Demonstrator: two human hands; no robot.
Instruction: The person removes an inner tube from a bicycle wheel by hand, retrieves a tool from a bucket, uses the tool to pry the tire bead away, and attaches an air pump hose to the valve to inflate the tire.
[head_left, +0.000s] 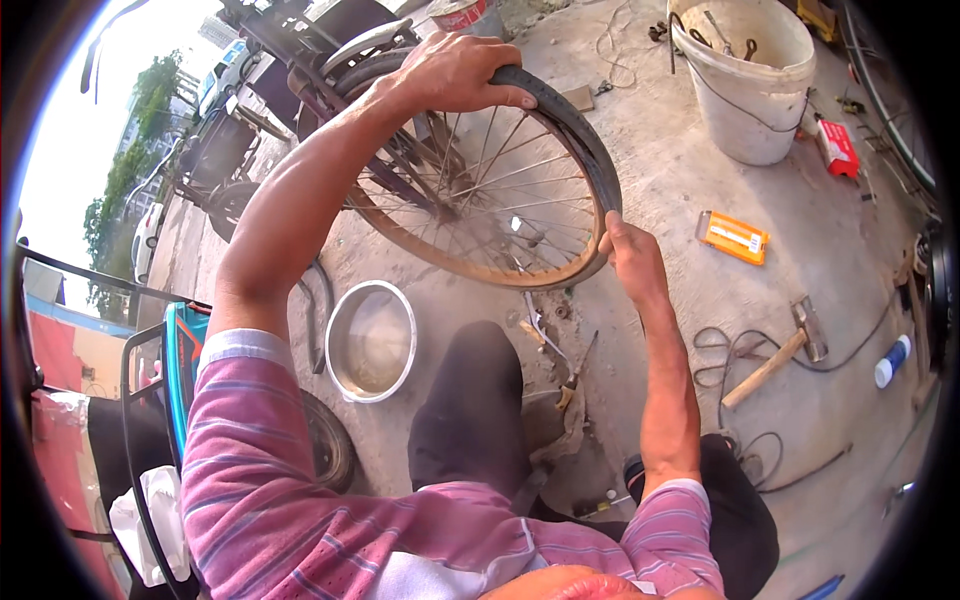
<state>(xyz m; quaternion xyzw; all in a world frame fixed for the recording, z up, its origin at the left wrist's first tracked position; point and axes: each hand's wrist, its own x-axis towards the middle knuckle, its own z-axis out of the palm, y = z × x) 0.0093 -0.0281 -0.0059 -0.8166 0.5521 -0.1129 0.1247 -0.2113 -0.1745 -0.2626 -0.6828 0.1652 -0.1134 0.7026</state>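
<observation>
A spoked bicycle wheel with a rusty rim [420, 248] stands in front of me, still attached to a bicycle. Its black tyre [592, 150] shows along the upper right of the rim, while the lower rim looks bare. My left hand [462, 75] is closed over the top of the tyre, thumb pressed along its near side. Lower on the right side, my right hand [632, 258] pinches the tyre at the rim edge, fingers partly hidden behind it. Below the wheel, a tool with a yellow handle [567, 392] lies near my knees.
A round basin of water [402, 375] sits left of my knee. To the right are a white bucket [745, 110] holding tools, an orange packet [733, 237], a red box [837, 148], a hammer [770, 370], a loose cord [850, 368] and a white-and-blue bottle [892, 362].
</observation>
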